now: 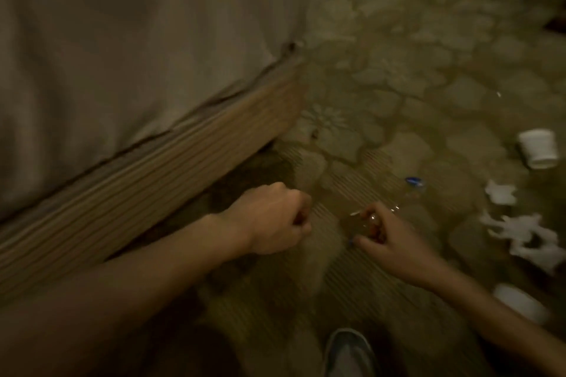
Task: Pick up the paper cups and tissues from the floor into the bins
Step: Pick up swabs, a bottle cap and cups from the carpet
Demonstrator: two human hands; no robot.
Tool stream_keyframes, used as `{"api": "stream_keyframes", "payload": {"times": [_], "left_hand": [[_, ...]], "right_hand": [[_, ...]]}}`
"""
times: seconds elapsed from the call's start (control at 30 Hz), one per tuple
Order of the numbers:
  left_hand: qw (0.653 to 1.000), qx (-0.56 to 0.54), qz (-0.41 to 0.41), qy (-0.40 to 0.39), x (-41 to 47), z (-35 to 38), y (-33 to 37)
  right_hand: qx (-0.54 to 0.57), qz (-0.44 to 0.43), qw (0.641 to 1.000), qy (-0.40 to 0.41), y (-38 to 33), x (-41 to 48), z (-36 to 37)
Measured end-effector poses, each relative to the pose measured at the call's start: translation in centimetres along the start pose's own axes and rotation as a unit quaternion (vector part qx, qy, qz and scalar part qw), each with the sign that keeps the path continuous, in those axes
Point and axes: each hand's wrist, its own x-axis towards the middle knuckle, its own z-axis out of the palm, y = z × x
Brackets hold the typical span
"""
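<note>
Hovering over carpet (398,70): left hand (275,219) fisted, grip empty; right hand (395,242) grip pinching shiny object (372,219); paper cup (538,148), tissues (526,236) beside.

White paper cup (537,148) on its side, second cup (520,303), crumpled tissues (526,239) between.

bed (122,40) draped in a pale sheet, upper left; its ribbed wooden base (153,193) runs diagonally below the sheet and meets the floor. patterned carpet (398,86) with pale flower and petal shapes covers the floor. a clear bottle (398,197) with a blue cap lies on the carpet, blurred. toe of a grey shoe (349,352) at the bottom edge.
</note>
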Motion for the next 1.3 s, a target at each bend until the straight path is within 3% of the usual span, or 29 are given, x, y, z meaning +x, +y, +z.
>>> {"api": "stream_keyframes", "payload": {"times": [0.17,0.37,0.67,0.93,1.17,1.23,1.3], "left_hand": [[0.995,-0.096,-0.031,-0.016,9.3,6.4,2.5],[0.986,-0.141,-0.085,0.003,15.6,12.4,4.4],[0.984,-0.113,-0.136,0.025,18.7,16.7,4.2],[0.983,-0.085,-0.163,-0.013,19.2,17.5,4.4],[0.925,-0.299,-0.230,0.050,16.7,17.8,4.2],[0.902,-0.365,-0.229,0.044,16.2,18.0,4.7],[0.880,-0.412,-0.235,0.035,16.0,17.8,5.1]], "right_hand": [[0.012,0.102,0.992,0.075,8.3,2.0,-0.5],[0.017,0.165,0.983,0.078,12.1,3.9,-1.4],[-0.148,0.101,0.984,-0.007,13.3,6.9,-0.8],[-0.183,0.051,0.980,0.062,14.5,7.2,-0.5],[-0.135,0.075,0.987,0.047,14.7,7.1,-0.3],[-0.006,0.127,0.990,0.066,14.3,6.9,-0.4],[0.133,0.179,0.969,0.101,13.8,6.5,-0.8]]}}
